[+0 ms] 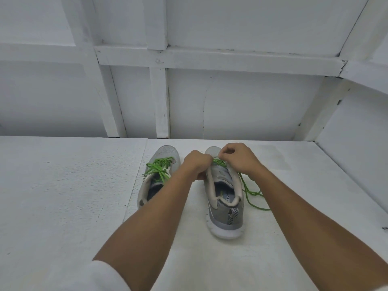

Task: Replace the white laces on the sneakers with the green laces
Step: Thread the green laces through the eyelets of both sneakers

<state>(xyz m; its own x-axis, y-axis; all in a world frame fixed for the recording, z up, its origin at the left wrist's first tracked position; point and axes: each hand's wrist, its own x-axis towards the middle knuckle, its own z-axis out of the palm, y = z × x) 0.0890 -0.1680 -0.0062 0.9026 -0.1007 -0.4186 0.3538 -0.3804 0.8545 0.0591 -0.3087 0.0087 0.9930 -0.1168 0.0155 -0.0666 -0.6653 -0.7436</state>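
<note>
Head camera: a person's two bare hands work at the forefoot of the right-hand sneaker [225, 208], a grey mesh trainer with a white sole that stands upright on a white tabletop [63, 196], heel toward the wearer and toe toward the wall. The left hand [196, 162] is curled round the shoe's inner edge beside the eyelets, thumb tucked low against its side; whether it also has hold of the lace cannot be told, as the knuckles hide the fingertips. The right hand [237, 157] is closed to a pinch over the top of the lacing, its fingertips on the loose green lace [251, 193]. That lace crosses only the front eyelets near the toe; its free length runs out from under the right hand, down the shoe's outer side and lies in slack loops on the table just beside the heel. The tongue and collar behind the hands stand open. The left-hand sneaker [156, 177] sits near its mate, parallel and apart from it, partly hidden by the left forearm, with a tied green lace [159, 168] threaded across its front and its ends splayed over the opening. A white sleeve [100, 278] shows at the bottom edge. A white panelled wall [231, 101] rises behind the table.
</note>
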